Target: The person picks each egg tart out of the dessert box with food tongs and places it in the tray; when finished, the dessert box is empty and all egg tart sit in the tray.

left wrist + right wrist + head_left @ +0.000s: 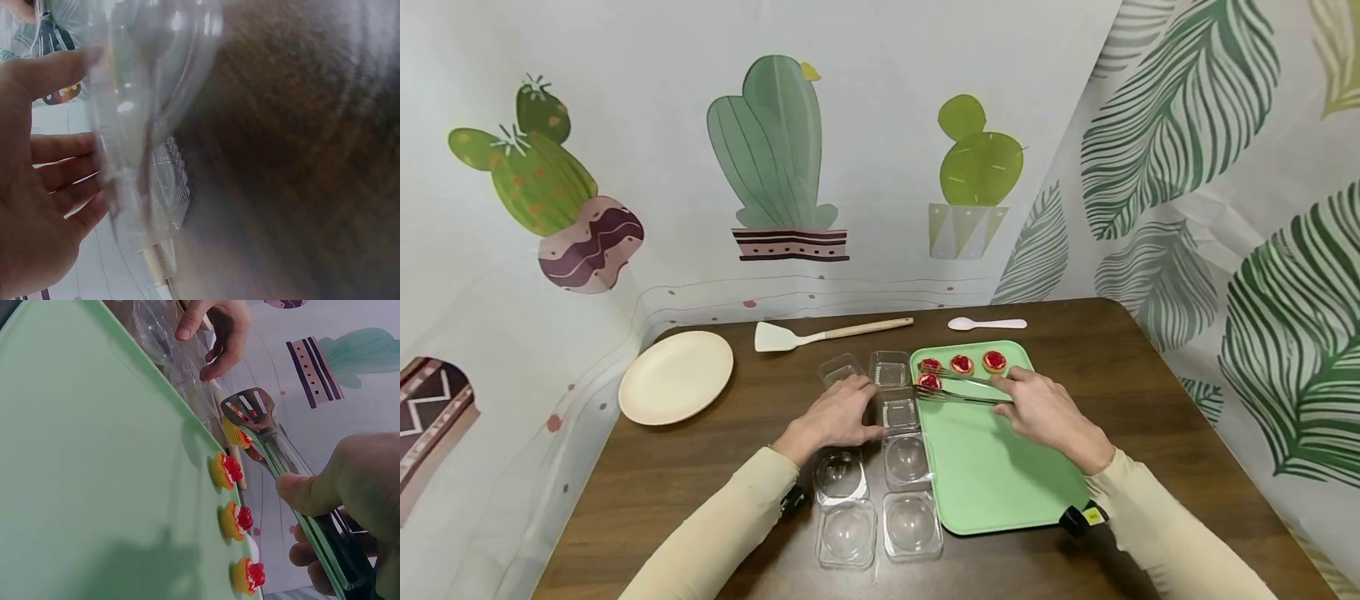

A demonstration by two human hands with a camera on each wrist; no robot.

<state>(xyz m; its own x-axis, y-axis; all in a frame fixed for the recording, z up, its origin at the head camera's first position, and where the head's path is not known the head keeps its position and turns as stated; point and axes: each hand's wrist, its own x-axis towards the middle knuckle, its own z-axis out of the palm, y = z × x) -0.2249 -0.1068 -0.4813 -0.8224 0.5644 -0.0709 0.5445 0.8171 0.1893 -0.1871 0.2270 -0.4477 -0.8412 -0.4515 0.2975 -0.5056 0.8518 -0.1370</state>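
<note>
My right hand [1048, 410] grips a pair of metal tongs [249, 403] by the handles. Between the tong ends, over the far left corner of the green tray [1000, 475], is a small fruit tart [234, 432] with a red topping. Three similar tarts [962, 364] stand in a row along the tray's far edge. My left hand [838, 414] lies over the clear plastic containers [899, 411] left of the tray, covering part of them. In the left wrist view its fingers [62, 150] are extended, with the tips at a clear container wall.
Clear domed lids [912, 525] are lined up towards the near edge of the brown table [647, 500]. A cream plate [676, 377] sits at far left. Behind the containers lie a white spatula [775, 337] with a wooden handle and a pale pink spoon [987, 323].
</note>
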